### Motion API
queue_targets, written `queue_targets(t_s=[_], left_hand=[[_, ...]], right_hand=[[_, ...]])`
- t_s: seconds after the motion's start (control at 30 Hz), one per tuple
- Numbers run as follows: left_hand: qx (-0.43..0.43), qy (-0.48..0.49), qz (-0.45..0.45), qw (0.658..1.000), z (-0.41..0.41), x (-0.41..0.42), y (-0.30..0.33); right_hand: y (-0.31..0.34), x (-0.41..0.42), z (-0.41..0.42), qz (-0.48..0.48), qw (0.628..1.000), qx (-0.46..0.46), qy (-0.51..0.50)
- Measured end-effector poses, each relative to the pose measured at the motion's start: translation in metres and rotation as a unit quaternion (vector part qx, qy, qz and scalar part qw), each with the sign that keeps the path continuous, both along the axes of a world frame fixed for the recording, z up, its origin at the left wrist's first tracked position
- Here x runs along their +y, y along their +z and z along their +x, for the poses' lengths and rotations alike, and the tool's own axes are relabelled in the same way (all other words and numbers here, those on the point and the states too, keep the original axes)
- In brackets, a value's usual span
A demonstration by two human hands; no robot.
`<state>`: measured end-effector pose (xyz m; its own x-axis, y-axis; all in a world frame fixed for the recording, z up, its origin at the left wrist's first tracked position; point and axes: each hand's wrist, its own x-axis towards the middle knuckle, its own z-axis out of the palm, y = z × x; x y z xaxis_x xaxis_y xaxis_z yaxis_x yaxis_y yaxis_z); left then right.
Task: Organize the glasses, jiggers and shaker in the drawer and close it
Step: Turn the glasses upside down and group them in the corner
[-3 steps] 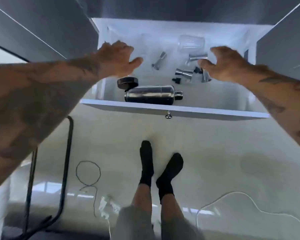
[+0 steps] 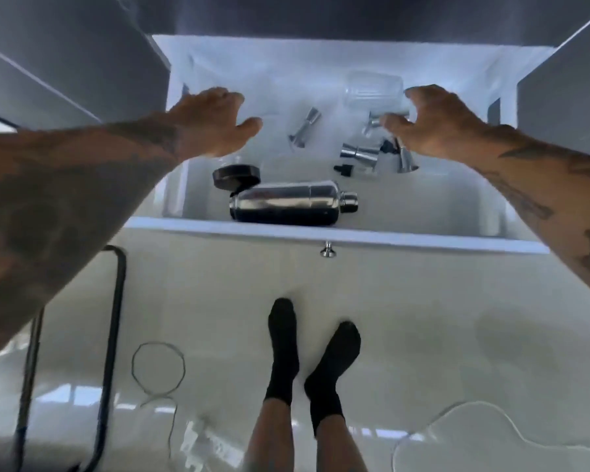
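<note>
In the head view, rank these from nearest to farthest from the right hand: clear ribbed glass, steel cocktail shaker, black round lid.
1. Clear ribbed glass, at the drawer's back, right beside the right hand.
2. Steel cocktail shaker, lying along the drawer's front, centre.
3. Black round lid, front left.

The drawer (image 2: 321, 233) is white. In it, the shaker (image 2: 286, 202) is mirror silver, the lid (image 2: 235, 175) beside it black, the jiggers (image 2: 360, 155) silver, the glass (image 2: 372, 88) clear and ribbed. Black socks (image 2: 283, 349) stand on the cream floor (image 2: 423, 335).
</note>
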<state>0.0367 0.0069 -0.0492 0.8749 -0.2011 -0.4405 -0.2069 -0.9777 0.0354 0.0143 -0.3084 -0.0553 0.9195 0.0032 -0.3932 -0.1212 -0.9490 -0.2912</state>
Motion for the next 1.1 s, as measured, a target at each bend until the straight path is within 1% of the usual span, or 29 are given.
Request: queue_targets(t_s=[0.1, 0.2, 0.33, 0.47, 0.6, 0.7, 0.73, 0.8, 0.87, 0.93, 1.0, 1.1], left_hand=[[0.014, 0.023, 0.001, 1.0, 0.025, 0.014, -0.047], [0.004, 0.053, -0.016, 0.998, 0.049, 0.025, -0.08], [0.003, 0.098, -0.076, 0.992, 0.071, 0.034, -0.1], [0.001, 0.122, -0.11, 0.986, 0.081, 0.031, -0.104], [-0.007, 0.167, -0.14, 0.976, 0.082, 0.026, -0.108], [-0.01, 0.205, -0.161, 0.965, 0.081, 0.022, -0.11], [-0.011, 0.211, -0.168, 0.963, 0.079, 0.021, -0.11], [-0.024, 0.221, -0.191, 0.956, 0.073, 0.021, -0.107], [-0.052, 0.229, -0.214, 0.948, 0.068, 0.02, -0.105], [-0.091, 0.22, -0.229, 0.944, 0.064, 0.019, -0.101], [-0.113, 0.224, -0.246, 0.936, 0.061, 0.02, -0.096], [-0.132, 0.221, -0.281, 0.925, 0.056, 0.021, -0.092]], right_hand=[[-0.04, 0.007, 0.031, -0.01, 1.0, -0.019, -0.02], [-0.072, 0.008, 0.055, -0.022, 0.997, -0.06, -0.037], [-0.1, 0.002, 0.071, -0.015, 0.995, -0.086, -0.041], [-0.109, -0.007, 0.078, -0.019, 0.994, -0.102, -0.024], [-0.11, -0.007, 0.077, -0.035, 0.993, -0.117, -0.007], [-0.11, -0.008, 0.069, -0.035, 0.994, -0.107, 0.016], [-0.109, -0.01, 0.065, -0.016, 0.994, -0.109, 0.018], [-0.101, -0.012, 0.055, 0.055, 0.99, -0.128, -0.003], [-0.088, -0.013, 0.04, 0.121, 0.977, -0.173, -0.034], [-0.072, -0.016, 0.021, 0.153, 0.962, -0.218, -0.056], [-0.053, -0.024, -0.006, 0.157, 0.959, -0.225, -0.073], [-0.03, -0.043, -0.056, 0.103, 0.963, -0.243, -0.055]])
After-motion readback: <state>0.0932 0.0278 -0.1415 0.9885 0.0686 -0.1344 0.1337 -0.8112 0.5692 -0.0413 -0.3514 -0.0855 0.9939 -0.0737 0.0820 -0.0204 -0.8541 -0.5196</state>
